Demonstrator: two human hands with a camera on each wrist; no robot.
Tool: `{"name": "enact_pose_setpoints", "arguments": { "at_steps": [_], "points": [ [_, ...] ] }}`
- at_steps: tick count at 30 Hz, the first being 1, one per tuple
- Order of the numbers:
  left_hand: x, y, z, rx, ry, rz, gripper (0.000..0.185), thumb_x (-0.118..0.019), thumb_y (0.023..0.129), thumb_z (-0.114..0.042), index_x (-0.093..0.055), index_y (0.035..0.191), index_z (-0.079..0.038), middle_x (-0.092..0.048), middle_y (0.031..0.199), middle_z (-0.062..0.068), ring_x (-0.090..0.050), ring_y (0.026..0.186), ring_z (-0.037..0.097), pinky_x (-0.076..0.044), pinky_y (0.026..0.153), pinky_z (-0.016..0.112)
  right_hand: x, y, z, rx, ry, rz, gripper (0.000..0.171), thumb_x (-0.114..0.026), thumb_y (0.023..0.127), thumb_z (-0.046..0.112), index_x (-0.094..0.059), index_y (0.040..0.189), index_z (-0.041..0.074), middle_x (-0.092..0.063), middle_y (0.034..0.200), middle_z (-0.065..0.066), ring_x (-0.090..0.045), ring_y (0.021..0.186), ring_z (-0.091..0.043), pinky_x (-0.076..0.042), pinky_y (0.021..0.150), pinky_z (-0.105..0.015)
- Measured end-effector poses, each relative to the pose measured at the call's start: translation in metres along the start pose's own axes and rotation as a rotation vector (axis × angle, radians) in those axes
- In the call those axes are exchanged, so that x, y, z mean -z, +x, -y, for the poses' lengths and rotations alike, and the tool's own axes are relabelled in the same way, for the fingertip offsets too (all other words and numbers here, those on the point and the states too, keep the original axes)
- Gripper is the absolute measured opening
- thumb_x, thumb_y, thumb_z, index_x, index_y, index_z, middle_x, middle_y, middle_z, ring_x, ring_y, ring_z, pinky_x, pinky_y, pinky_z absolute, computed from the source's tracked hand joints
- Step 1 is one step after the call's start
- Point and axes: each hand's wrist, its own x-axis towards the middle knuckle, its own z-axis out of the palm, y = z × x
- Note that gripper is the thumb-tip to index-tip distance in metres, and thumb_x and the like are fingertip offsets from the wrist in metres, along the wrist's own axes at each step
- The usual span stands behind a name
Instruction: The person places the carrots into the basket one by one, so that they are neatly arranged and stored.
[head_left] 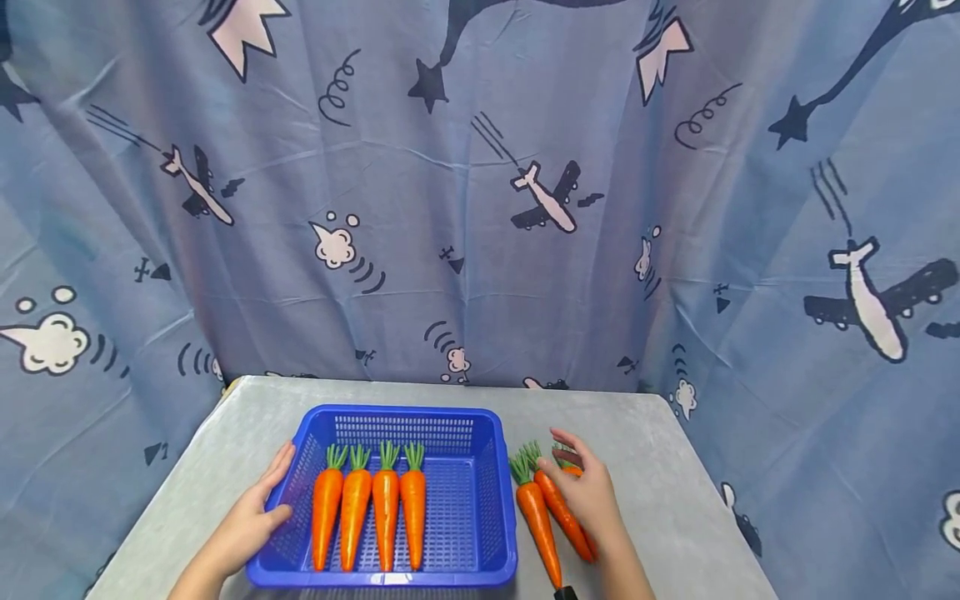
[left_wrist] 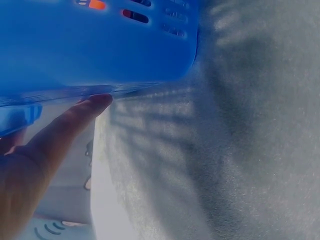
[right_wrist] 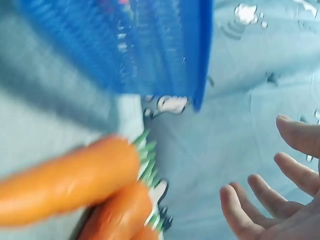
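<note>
My left hand [head_left: 247, 521] holds the left rim of a blue plastic basket [head_left: 497, 500], its fingers along the outside and the thumb over the rim. Up close in the left wrist view, a fingertip [left_wrist: 102, 100] meets the rim's underside. Inside the basket several carrots with green tops, such as this left one [head_left: 326, 512], lie side by side. My right hand [head_left: 588, 496] hovers over more carrots on the table right of the basket, fingers spread and holding nothing. Nearest the basket is one loose carrot [head_left: 538, 529]; the others lie partly behind the hand.
A pale grey table [head_left: 630, 425] carries the basket and the loose carrots. Behind and beside it hangs a blue patterned curtain [head_left: 420, 275]. A small black object [head_left: 566, 592] shows at the lower tip of the loose carrot, by the front of the view.
</note>
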Motion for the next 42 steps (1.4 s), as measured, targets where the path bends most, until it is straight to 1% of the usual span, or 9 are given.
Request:
{"name": "enact_pose_setpoints", "arguments": {
  "at_steps": [3, 6, 9, 18, 23, 30, 35, 38, 42],
  "points": [
    [-0.001, 0.003, -0.002, -0.002, 0.003, 0.002, 0.084, -0.057, 0.082, 0.009, -0.025, 0.158, 0.001, -0.012, 0.165, 0.028, -0.007, 0.142, -0.013, -0.011, 0.100, -0.006, 0.010, -0.001, -0.015, -0.028, -0.046, -0.059, 0.054, -0.075, 0.091, 0.028, -0.057, 0.140, 0.015, -0.058, 0.141, -0.014, -0.060, 0.123, -0.036, -0.054, 0.097, -0.047],
    [-0.001, 0.008, -0.003, 0.005, 0.006, 0.012, 0.084, -0.057, 0.082, 0.008, -0.024, 0.159, -0.001, -0.011, 0.166, 0.026, -0.006, 0.154, 0.015, -0.011, 0.101, -0.005, 0.019, -0.001, -0.032, -0.062, -0.119, -0.098, 0.055, -0.073, 0.093, 0.026, -0.054, 0.143, 0.012, -0.055, 0.143, -0.019, -0.057, 0.125, -0.041, -0.051, 0.100, -0.055],
    [-0.002, 0.013, -0.004, 0.019, 0.003, 0.023, 0.085, -0.058, 0.083, 0.008, -0.024, 0.159, -0.002, -0.010, 0.167, 0.024, -0.005, 0.154, 0.030, -0.011, 0.100, -0.006, 0.026, -0.002, -0.049, -0.086, -0.204, -0.109, 0.058, -0.072, 0.093, 0.025, -0.051, 0.145, 0.009, -0.052, 0.144, -0.024, -0.055, 0.125, -0.045, -0.047, 0.103, -0.059],
    [0.000, 0.011, -0.004, -0.013, -0.027, 0.002, 0.085, -0.059, 0.081, 0.010, -0.025, 0.158, 0.002, -0.013, 0.165, 0.028, -0.007, 0.146, -0.003, -0.011, 0.101, -0.005, 0.027, 0.004, -0.080, -0.218, -0.257, 0.046, 0.066, -0.068, 0.095, 0.027, -0.041, 0.152, 0.007, -0.048, 0.144, -0.032, -0.059, 0.119, -0.046, -0.047, 0.100, -0.060],
    [0.000, 0.010, -0.003, -0.002, -0.030, 0.006, 0.085, -0.058, 0.081, 0.011, -0.025, 0.158, 0.001, -0.012, 0.166, 0.027, -0.006, 0.151, 0.008, -0.011, 0.101, -0.005, 0.023, 0.005, -0.087, -0.220, -0.252, 0.067, 0.070, -0.069, 0.094, 0.025, -0.038, 0.152, 0.001, -0.056, 0.135, -0.033, -0.062, 0.115, -0.044, -0.052, 0.095, -0.056],
    [0.000, 0.008, -0.004, 0.017, -0.048, 0.014, 0.085, -0.058, 0.081, 0.011, -0.024, 0.158, 0.001, -0.010, 0.166, 0.028, -0.005, 0.151, 0.044, -0.011, 0.100, -0.005, 0.022, 0.006, -0.093, -0.196, -0.309, 0.097, 0.067, -0.070, 0.093, 0.020, -0.042, 0.152, 0.006, -0.062, 0.129, -0.030, -0.062, 0.116, -0.043, -0.050, 0.096, -0.058],
    [0.000, 0.007, -0.003, 0.025, -0.053, 0.016, 0.086, -0.058, 0.081, 0.010, -0.023, 0.159, 0.000, -0.010, 0.166, 0.027, -0.005, 0.150, 0.048, -0.011, 0.100, -0.005, 0.024, 0.009, -0.090, -0.201, -0.337, 0.146, 0.069, -0.069, 0.094, 0.018, -0.038, 0.156, 0.010, -0.063, 0.126, -0.030, -0.062, 0.113, -0.043, -0.051, 0.094, -0.059],
    [0.000, 0.005, -0.002, 0.020, -0.054, 0.016, 0.086, -0.059, 0.082, 0.010, -0.023, 0.159, 0.000, -0.009, 0.166, 0.027, -0.004, 0.152, 0.040, -0.011, 0.100, -0.005, 0.026, 0.010, -0.088, -0.237, -0.325, 0.150, 0.068, -0.068, 0.093, 0.017, -0.041, 0.155, 0.010, -0.063, 0.125, -0.029, -0.064, 0.110, -0.040, -0.054, 0.089, -0.055],
    [0.000, 0.001, 0.000, 0.021, -0.048, 0.014, 0.085, -0.058, 0.082, 0.010, -0.023, 0.159, 0.000, -0.010, 0.166, 0.027, -0.004, 0.152, 0.013, -0.011, 0.101, -0.005, 0.027, 0.009, -0.086, -0.279, -0.296, 0.140, 0.068, -0.068, 0.093, 0.017, -0.040, 0.155, 0.011, -0.063, 0.125, -0.029, -0.063, 0.106, -0.036, -0.056, 0.082, -0.047]
  ]
}}
